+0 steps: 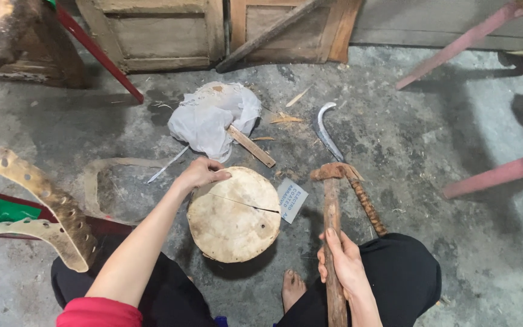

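Sitting on the grey concrete floor, a person has a round drum head lying flat between the knees, just in front of a bare foot. The pale skin on top has a thin dark line running across it, like a crack or a cord; I cannot tell which. The left hand rests on the far rim of the drum with its fingers curled loosely over the edge, not squeezing. The right hand is closed tight around the handle of a rusty wooden hammer, whose head points away, just beside the drum. A curved metal blade lies on the floor behind it, and a white cloth sits near a flat wooden stick. A strip of hide with holes curls at the left. If the hammer lands too hard, the skin could split more. The left fingers are close to the rim, so a bad swing could hurt them.
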